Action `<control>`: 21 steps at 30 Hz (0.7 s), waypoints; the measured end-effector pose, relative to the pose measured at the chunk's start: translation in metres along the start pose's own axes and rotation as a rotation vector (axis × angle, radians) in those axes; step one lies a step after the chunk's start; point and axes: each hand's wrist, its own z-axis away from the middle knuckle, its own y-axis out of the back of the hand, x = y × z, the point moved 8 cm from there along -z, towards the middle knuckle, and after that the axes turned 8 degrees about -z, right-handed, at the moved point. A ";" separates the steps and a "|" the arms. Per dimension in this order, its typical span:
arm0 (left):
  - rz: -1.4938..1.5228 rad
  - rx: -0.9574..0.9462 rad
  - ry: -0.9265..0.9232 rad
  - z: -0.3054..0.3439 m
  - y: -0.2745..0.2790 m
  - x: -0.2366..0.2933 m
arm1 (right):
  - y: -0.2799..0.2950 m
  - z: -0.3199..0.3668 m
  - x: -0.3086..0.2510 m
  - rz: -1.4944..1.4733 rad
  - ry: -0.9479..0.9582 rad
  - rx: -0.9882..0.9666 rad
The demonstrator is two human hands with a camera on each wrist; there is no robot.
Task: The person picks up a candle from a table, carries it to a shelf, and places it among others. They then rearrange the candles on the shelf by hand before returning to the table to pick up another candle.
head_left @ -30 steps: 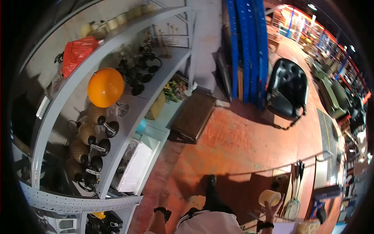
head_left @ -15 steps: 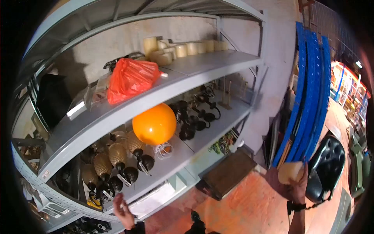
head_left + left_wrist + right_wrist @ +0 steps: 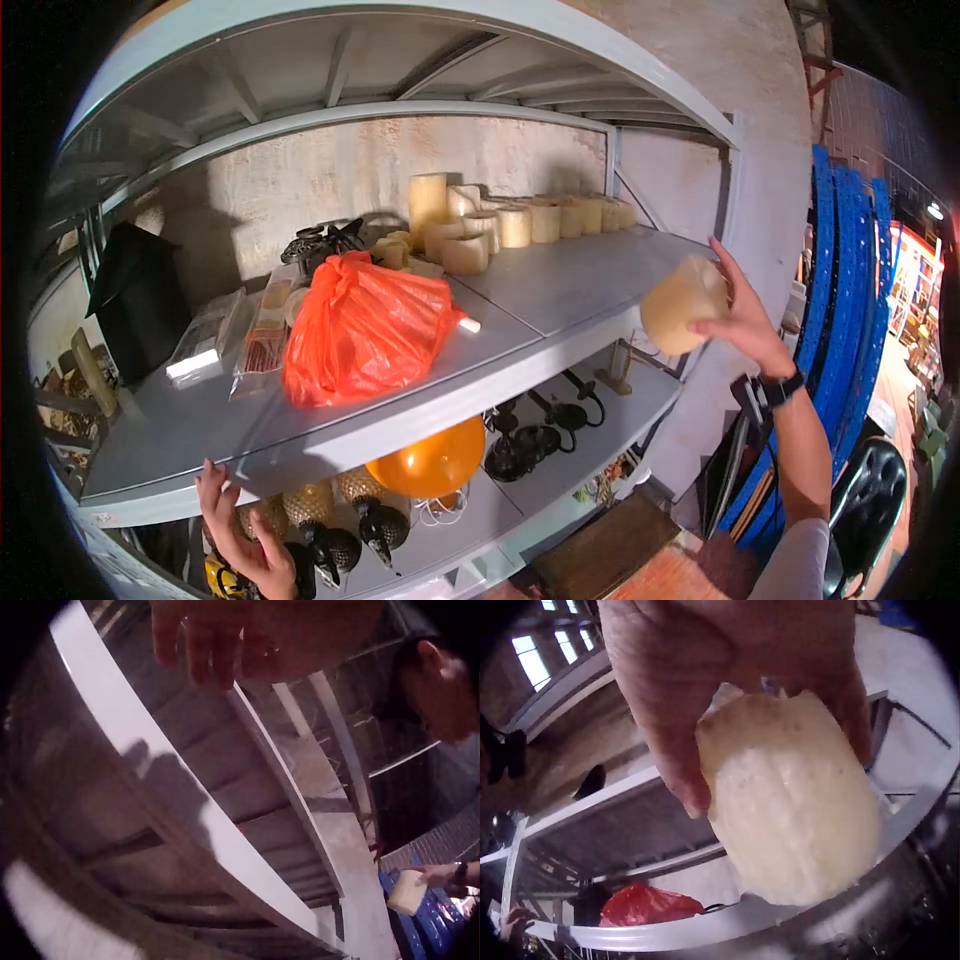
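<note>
The right hand (image 3: 748,325) clamps a cream pillar candle (image 3: 680,308), thumb and fingers set wide presumably to span its thick body, before the grey shelf (image 3: 565,285) bearing similar candles (image 3: 545,222), while the empty left hand (image 3: 248,540), fingers apart, is near its edge.

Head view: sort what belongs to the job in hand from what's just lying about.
Likely the job: cream cylinder, held in the right hand; similar cylinders on the upper shelf.

Likely just lying about: red bag; orange globe; black chair; blue beams.
</note>
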 end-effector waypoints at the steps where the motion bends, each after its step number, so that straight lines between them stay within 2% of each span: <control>1: -0.011 0.006 0.007 -0.006 -0.010 0.000 | -0.009 -0.026 0.009 0.020 -0.037 -0.037; 3: -0.102 -0.008 0.057 -0.012 -0.030 -0.003 | -0.029 -0.074 0.031 0.037 -0.068 -0.092; 5: -0.181 0.056 0.041 -0.019 -0.039 0.007 | -0.059 -0.119 0.059 -0.134 -0.087 -0.214; 7: -0.454 -0.087 -0.001 -0.015 -0.057 0.000 | -0.085 -0.159 0.073 -0.114 -0.067 -0.277; 9: -0.471 -0.052 0.029 -0.017 -0.060 0.002 | -0.113 -0.194 0.101 -0.094 -0.061 -0.351; 11: -0.434 -0.054 0.054 -0.017 -0.060 0.000 | -0.139 -0.229 0.121 0.159 0.047 -0.329; 12: -0.440 -0.025 0.084 -0.017 -0.059 -0.001 | -0.152 -0.240 0.127 0.178 0.030 -0.367; 16: -0.418 -0.002 0.099 -0.020 -0.059 0.003 | -0.204 -0.276 0.151 0.044 -0.002 -0.521; 21: -0.426 0.021 0.137 -0.020 -0.061 0.004 | -0.246 -0.308 0.184 0.017 -0.010 -0.574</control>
